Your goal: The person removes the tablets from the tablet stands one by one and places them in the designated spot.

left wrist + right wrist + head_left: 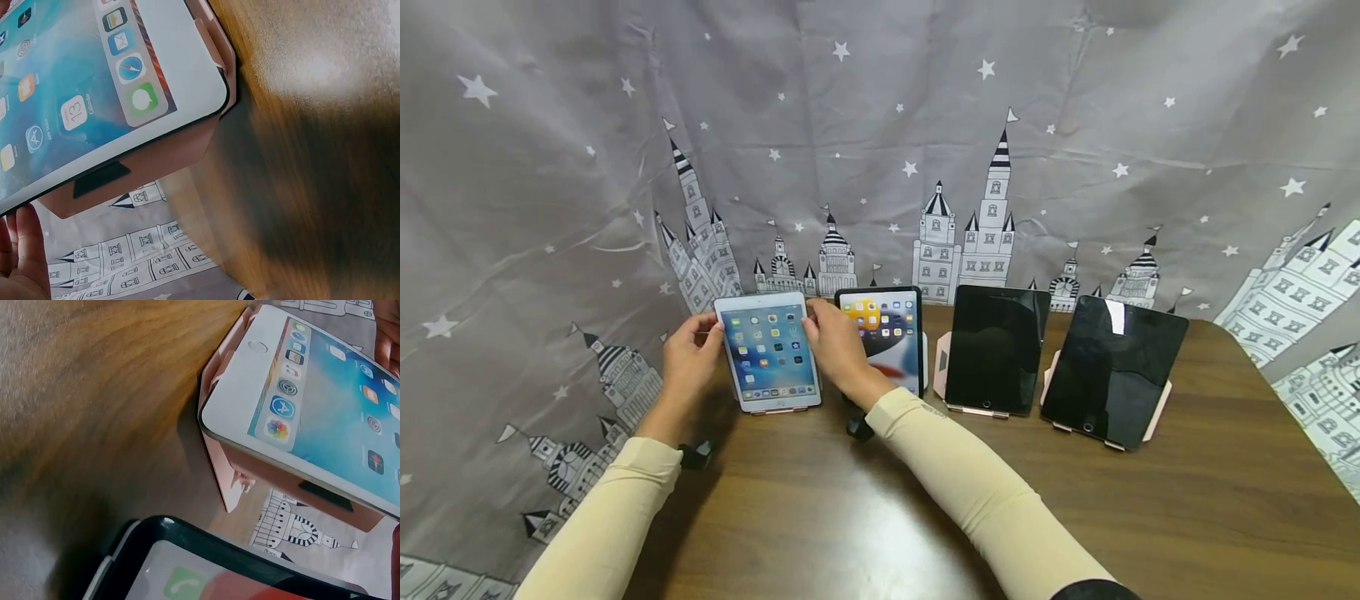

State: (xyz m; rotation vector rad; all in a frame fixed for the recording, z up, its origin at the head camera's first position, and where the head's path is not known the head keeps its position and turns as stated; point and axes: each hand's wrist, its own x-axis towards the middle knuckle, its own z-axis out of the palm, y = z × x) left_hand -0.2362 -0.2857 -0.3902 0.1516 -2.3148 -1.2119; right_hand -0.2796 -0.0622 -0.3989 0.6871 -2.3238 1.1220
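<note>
A white tablet [769, 354] with its screen lit and rows of app icons leans on a pink stand [215, 469] at the left of the table. My left hand [691, 360] grips its left edge near the top, and in the left wrist view the fingertips [30, 234] show at that edge. On the opposite side my right hand [841, 346] holds the upper right edge, thumb in front and the other fingers partly hidden behind. Just right of it stands a black-framed tablet [891, 354], also lit, partly covered by my right hand and wrist.
Two dark-screened tablets, one in the middle [996, 350] and one farther right [1115, 375], lean on pink stands. All stand on a brown wooden table [880, 508]. Behind it hangs a grey curtain [880, 108] printed with castles and stars.
</note>
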